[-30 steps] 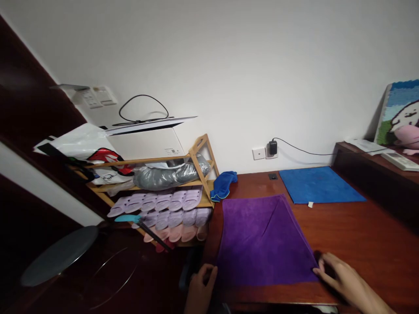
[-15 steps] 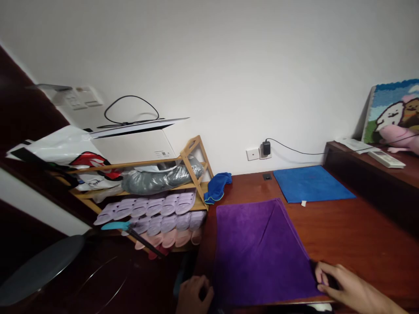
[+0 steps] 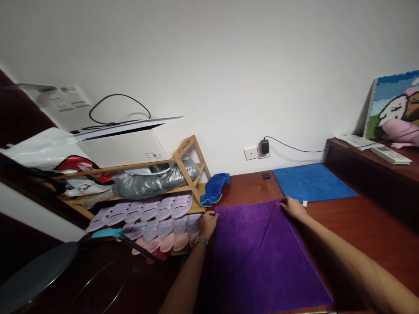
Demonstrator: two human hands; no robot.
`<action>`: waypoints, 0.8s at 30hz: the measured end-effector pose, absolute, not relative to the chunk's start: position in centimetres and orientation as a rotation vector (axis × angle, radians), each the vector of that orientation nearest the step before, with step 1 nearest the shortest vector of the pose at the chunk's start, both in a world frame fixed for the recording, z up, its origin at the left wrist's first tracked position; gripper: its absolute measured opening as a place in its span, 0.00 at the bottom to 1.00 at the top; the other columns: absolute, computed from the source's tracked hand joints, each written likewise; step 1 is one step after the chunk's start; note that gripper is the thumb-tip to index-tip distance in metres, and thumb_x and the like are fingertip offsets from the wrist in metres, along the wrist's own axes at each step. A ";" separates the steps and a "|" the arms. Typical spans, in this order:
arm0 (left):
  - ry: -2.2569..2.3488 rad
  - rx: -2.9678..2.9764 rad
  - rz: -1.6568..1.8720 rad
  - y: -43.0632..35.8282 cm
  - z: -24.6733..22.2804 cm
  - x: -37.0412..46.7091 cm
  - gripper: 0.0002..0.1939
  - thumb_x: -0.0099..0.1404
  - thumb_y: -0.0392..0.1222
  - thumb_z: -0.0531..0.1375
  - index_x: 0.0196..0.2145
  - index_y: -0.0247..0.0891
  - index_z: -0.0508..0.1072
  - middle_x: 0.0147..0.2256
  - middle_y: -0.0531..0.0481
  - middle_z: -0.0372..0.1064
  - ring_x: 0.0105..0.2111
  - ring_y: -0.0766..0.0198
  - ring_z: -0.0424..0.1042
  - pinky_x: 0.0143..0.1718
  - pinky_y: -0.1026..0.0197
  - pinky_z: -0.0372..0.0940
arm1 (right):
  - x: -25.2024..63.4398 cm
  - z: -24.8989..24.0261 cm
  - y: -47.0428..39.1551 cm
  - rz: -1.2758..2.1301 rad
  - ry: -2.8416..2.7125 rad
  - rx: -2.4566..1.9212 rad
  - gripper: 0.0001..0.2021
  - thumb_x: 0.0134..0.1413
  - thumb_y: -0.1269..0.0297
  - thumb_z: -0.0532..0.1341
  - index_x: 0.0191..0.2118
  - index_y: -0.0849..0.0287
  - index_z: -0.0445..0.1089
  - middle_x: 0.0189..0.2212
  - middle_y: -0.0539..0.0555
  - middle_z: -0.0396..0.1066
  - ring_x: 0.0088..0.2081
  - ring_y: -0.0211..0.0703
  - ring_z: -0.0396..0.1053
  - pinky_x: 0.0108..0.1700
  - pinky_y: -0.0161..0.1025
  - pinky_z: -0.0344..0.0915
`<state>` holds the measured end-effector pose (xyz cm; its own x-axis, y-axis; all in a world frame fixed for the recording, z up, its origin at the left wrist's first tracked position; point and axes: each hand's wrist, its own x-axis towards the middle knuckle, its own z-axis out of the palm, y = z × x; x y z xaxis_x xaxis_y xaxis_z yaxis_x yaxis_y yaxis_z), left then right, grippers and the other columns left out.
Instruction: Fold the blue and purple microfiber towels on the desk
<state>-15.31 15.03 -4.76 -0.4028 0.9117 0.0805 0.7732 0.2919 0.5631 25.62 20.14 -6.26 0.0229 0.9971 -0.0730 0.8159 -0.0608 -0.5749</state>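
A purple cloth [image 3: 262, 257] lies spread on the brown wooden table, with a diagonal crease near its far right part. At its far left corner my left hand [image 3: 208, 223] has its fingers closed at the cloth's edge. My right hand [image 3: 292, 206] pinches the far right corner of the same cloth. Beyond it, a flat blue cloth [image 3: 312, 182] with a small white tag lies at the back of the table. A crumpled blue cloth [image 3: 215, 189] sits at the table's far left corner.
A wooden rack [image 3: 188, 168] on the left holds slippers [image 3: 163, 208], bags and a white box [image 3: 124, 148]. A black plug [image 3: 265, 146] with a cable is in the wall. On the right, a raised shelf [image 3: 356, 159] bears a remote [image 3: 391, 155] and a pink plush [image 3: 401, 133].
Both hands have moved away from the near edge of the purple cloth to its far corners. The view has shifted slightly.
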 end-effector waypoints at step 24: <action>2.413 1.790 0.638 14.5 -7.1 -14.8 0.12 0.75 0.44 0.57 0.36 0.40 0.77 0.37 0.44 0.79 0.41 0.54 0.78 0.40 0.59 0.61 | 25.0 -7.2 16.3 0.605 -1.825 -2.052 0.13 0.65 0.53 0.59 0.40 0.53 0.78 0.43 0.61 0.82 0.47 0.54 0.79 0.44 0.41 0.66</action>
<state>-14.79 14.49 -7.11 -0.3191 0.9292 0.1867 0.9001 0.2355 0.3666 25.05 16.33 -7.18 0.0904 0.9913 -0.0952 0.8520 -0.1265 -0.5081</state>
